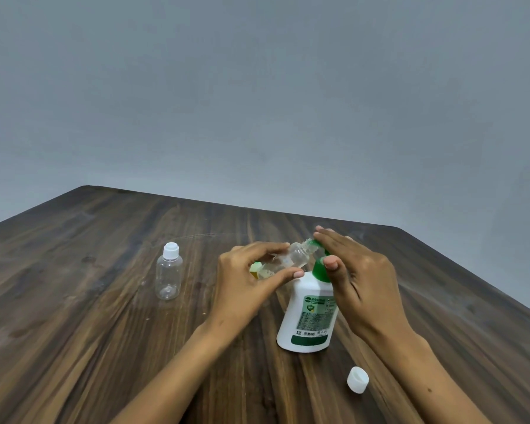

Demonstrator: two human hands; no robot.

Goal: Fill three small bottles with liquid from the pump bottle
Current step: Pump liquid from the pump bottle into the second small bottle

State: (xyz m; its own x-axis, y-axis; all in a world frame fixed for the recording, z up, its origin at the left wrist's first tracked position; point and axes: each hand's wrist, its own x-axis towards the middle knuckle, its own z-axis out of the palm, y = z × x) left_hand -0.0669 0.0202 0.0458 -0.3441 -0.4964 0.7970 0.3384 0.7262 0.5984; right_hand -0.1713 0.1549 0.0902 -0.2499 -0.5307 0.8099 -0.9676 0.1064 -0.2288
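A white pump bottle [308,313] with a green pump head stands on the wooden table. My right hand [358,276] lies on the pump head with fingers straight, pressing it. My left hand [245,280] pinches a small clear bottle [291,258], uncapped and tilted, its mouth at the green nozzle. Behind my left hand something small, green and yellow [255,269] shows partly; I cannot tell what it is. A capped, empty clear bottle [169,272] stands upright to the left. A loose white cap [358,380] lies near the front right.
The dark wooden table [104,332] runs to a far edge against a plain grey wall; its right edge slants down to the right.
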